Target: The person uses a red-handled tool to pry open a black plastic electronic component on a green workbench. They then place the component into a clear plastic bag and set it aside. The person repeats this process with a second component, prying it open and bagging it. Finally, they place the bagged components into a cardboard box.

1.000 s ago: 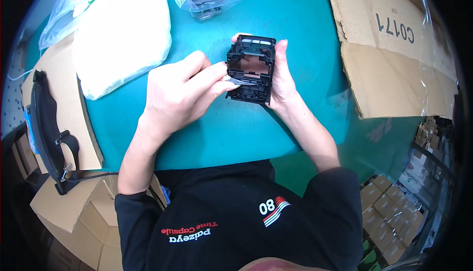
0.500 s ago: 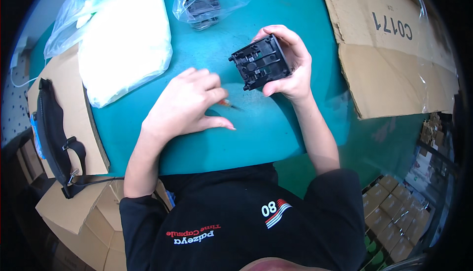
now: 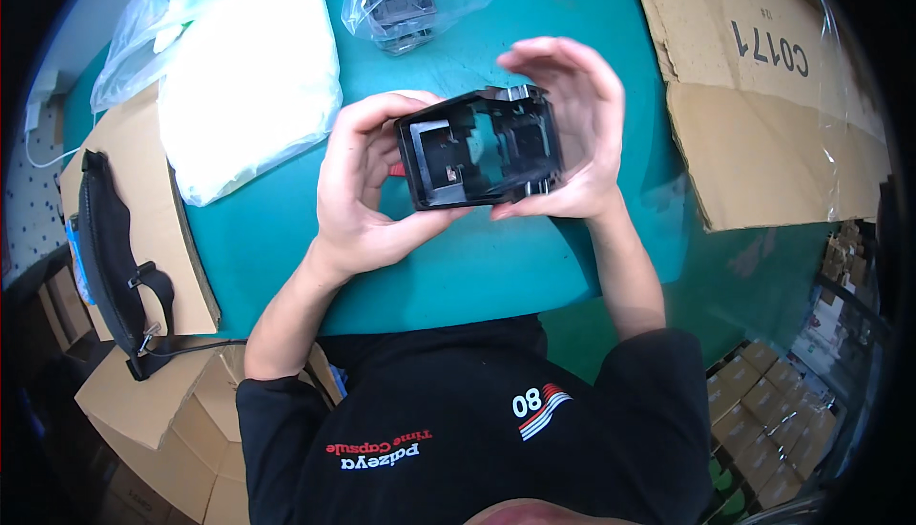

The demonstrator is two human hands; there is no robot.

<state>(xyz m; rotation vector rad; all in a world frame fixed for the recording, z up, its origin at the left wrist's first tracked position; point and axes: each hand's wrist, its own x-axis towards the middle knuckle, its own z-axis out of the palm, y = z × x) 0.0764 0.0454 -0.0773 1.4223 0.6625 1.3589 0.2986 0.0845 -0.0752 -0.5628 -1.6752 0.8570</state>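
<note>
A black plastic housing (image 3: 416, 164), box-shaped and hollow, is raised above the table, its open side with inner ribs and cut-outs facing up. My left hand (image 3: 358, 181) grips its left end, thumb along the lower edge and fingers behind. A small red piece (image 3: 397, 171) shows beside the left palm; its shape is mostly hidden. My right hand (image 3: 592, 134) curves round the housing's right end, thumb at the lower corner. Its upper fingertips stand a little off the top edge.
On the green table (image 3: 458, 277), a clear bag with a black plastic part (image 3: 403, 14) lies at the back. A large white bag (image 3: 250, 86) fills the back left. Cardboard (image 3: 763, 134) stands at right; a black strap pouch (image 3: 110, 248) rests on cardboard at left. An open carton (image 3: 205, 430) sits below.
My left hand has moved right and up and taken the housing's left end. The housing has been turned so its hollow side shows. The orange-handled tool's thin tip is out of sight.
</note>
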